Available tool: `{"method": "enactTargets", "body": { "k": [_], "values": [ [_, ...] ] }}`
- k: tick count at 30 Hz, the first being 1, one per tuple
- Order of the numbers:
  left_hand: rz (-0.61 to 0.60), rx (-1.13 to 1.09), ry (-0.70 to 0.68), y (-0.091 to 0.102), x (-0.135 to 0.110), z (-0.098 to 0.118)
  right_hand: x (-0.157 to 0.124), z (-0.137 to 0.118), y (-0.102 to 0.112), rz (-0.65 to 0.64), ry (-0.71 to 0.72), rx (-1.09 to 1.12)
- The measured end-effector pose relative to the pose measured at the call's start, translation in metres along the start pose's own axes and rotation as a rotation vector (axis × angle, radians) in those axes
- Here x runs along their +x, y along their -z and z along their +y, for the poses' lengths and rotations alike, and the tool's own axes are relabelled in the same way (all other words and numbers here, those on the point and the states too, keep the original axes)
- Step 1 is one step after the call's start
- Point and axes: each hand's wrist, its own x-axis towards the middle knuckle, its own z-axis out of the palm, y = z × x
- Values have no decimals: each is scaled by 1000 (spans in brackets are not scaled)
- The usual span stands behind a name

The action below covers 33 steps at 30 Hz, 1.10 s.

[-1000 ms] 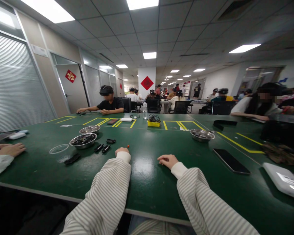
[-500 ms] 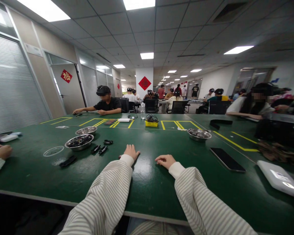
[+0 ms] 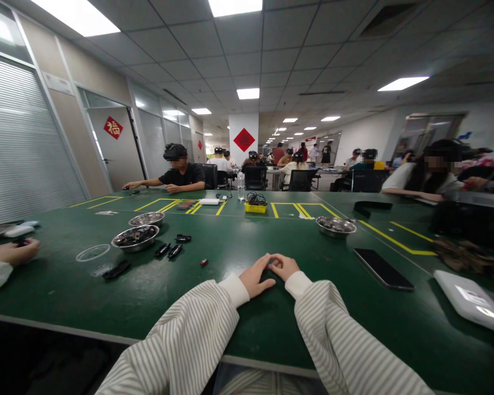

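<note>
My left hand (image 3: 256, 277) lies flat on the green table (image 3: 247, 307) with fingers stretched toward my right hand (image 3: 284, 266), fingertips touching it. The right hand rests on the table with fingers curled under; nothing shows in it. Both arms wear striped sleeves. A small red and dark piece (image 3: 203, 262) lies loose on the table, left of my hands. Further left are small black clips (image 3: 169, 250) and a steel bowl (image 3: 135, 237) with dark parts in it.
A second steel bowl (image 3: 146, 219), a clear lid (image 3: 93, 252), a bowl (image 3: 336, 225) to the right, a black phone (image 3: 383, 268) and a white device (image 3: 469, 299) lie on the table. A neighbour's hand (image 3: 14, 252) rests at far left. Other people sit beyond.
My left hand moved right from the small red piece and now touches my right hand. The red piece lies uncovered on the table. The neighbour's hand shifted slightly.
</note>
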Motion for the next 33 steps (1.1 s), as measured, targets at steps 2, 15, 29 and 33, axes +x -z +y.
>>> {"method": "enactTargets", "body": {
  "k": [2, 15, 29, 33],
  "values": [
    [13, -90, -18, 0, 0, -1, 1, 1, -1, -36, 7, -36],
    [110, 833, 1010, 75, -29, -52, 1, 3, -1, -81, 111, -189],
    [48, 393, 168, 23, -6, -46, 0, 2, 2, -89, 113, -68],
    [84, 298, 146, 11, 2, -35, -1, -1, 1, -85, 123, -3]
  ]
}}
